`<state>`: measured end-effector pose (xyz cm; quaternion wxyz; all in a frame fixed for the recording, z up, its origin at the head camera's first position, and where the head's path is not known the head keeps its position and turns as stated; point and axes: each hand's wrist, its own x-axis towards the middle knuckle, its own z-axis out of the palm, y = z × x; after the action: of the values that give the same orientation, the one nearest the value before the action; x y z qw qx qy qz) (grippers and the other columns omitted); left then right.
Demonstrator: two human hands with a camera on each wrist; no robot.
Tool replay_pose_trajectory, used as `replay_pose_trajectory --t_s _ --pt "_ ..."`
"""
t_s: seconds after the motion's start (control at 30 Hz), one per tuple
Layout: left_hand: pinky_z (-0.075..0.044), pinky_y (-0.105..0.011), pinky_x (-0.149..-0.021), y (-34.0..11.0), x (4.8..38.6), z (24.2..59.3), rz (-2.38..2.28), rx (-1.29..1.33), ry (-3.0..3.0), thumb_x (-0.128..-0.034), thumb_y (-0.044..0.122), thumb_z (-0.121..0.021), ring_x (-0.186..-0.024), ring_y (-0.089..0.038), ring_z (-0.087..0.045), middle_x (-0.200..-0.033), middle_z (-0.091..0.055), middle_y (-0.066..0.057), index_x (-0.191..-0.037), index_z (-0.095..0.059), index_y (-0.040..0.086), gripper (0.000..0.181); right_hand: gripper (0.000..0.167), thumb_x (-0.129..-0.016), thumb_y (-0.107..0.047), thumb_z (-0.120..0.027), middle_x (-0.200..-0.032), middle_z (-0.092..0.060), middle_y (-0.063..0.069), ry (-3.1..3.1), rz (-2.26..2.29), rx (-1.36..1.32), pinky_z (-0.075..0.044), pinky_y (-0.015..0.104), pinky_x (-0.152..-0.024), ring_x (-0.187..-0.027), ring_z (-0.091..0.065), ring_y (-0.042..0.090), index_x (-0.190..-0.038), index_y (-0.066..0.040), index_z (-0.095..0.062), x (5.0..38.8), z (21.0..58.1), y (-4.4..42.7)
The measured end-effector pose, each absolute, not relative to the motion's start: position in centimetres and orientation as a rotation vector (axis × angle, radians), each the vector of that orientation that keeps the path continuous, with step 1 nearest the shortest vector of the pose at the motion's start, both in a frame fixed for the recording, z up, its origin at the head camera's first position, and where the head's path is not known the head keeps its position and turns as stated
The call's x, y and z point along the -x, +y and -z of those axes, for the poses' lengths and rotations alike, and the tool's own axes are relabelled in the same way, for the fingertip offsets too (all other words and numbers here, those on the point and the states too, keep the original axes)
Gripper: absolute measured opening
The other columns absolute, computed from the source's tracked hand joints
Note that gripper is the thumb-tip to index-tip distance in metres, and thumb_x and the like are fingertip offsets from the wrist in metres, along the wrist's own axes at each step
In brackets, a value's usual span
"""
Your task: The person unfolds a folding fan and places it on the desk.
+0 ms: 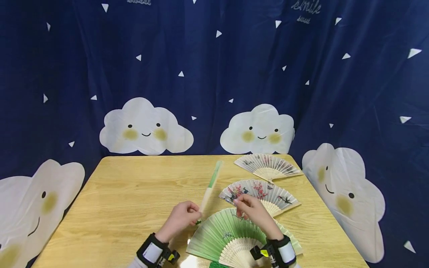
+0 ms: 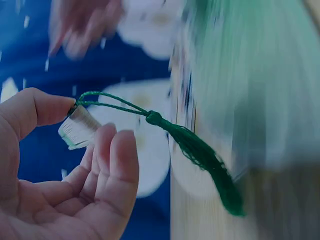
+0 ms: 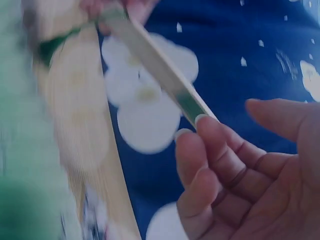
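Observation:
In the head view my left hand (image 1: 181, 219) pinches the lower end of a folded folding fan (image 1: 210, 186), which stands tilted above the table, pale below and green toward its tip. A dark green tassel (image 2: 192, 147) hangs by a cord loop from the pinched end. My right hand (image 1: 256, 215) hovers over the spread fans, its fingers loosely bent. In the head view it is apart from the folded fan. Below it lies a spread green fan (image 1: 214, 232), paler at its right end. Behind that is a spread white fan with pink blossoms (image 1: 259, 190).
Another spread pale fan (image 1: 268, 165) lies at the table's far right corner. Green cord (image 1: 219, 264) shows at the near edge of the green fan. The wooden table (image 1: 134, 190) reaches back to a dark blue curtain (image 1: 161, 48) with white clouds.

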<state>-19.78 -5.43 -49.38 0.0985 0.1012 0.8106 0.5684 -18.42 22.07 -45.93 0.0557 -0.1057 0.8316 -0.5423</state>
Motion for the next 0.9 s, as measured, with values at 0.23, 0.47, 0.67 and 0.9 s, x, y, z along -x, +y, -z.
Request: replay_pose_trajectory --t_s 0.23,0.47,0.67,0.9 --pt "-0.045 -0.020 -0.053 -2.1 16.9 48.8 -1.568 -0.525 2.431 -0.0804 0.019 -0.071 -0.066 -0.009 -0.054 -0.078 -0.060 -0.001 -0.093 -0.061 0.004 0.022 0.039 -0.104 -0.029 -0.045 -0.073 -0.065 0.019 2.558 1.601 0.535 -0.050 0.031 -0.048 -0.058 -0.058 0.013 -0.084 0.001 -0.060 19.0 46.2 18.4" --pt "-0.050 -0.022 -0.065 -2.2 16.6 48.6 -1.572 -0.660 2.329 -0.0900 0.025 -0.066 -0.080 -0.008 -0.058 -0.092 -0.063 -0.002 -0.108 -0.062 0.006 0.026 0.033 -0.103 -0.017 -0.048 -0.069 -0.062 0.023 2.574 1.584 0.623 -0.042 0.020 -0.048 -0.051 -0.051 0.022 -0.077 0.000 -0.058 18.2 45.4 18.0" --pt "-0.059 -0.035 -0.081 -1.9 17.0 48.2 -1.934 -0.491 1.855 -0.1017 0.030 -0.051 -0.096 -0.023 -0.065 -0.114 -0.064 -0.016 -0.139 -0.049 0.002 0.046 0.028 -0.102 -0.015 -0.048 -0.068 -0.060 0.022 2.462 1.637 0.767 -0.042 0.023 -0.051 -0.060 -0.049 0.040 -0.079 -0.003 -0.058 18.3 46.3 18.6" --pt "-0.059 -0.031 -0.080 -1.8 17.1 48.6 -2.058 -0.459 1.667 -0.0985 0.024 -0.057 -0.092 -0.015 -0.066 -0.110 -0.069 -0.009 -0.129 -0.056 -0.002 0.041 0.025 -0.103 -0.016 -0.047 -0.071 -0.055 0.025 2.306 1.764 0.820 -0.048 0.030 -0.055 -0.061 -0.050 0.037 -0.085 -0.001 -0.058 18.1 46.4 18.9"
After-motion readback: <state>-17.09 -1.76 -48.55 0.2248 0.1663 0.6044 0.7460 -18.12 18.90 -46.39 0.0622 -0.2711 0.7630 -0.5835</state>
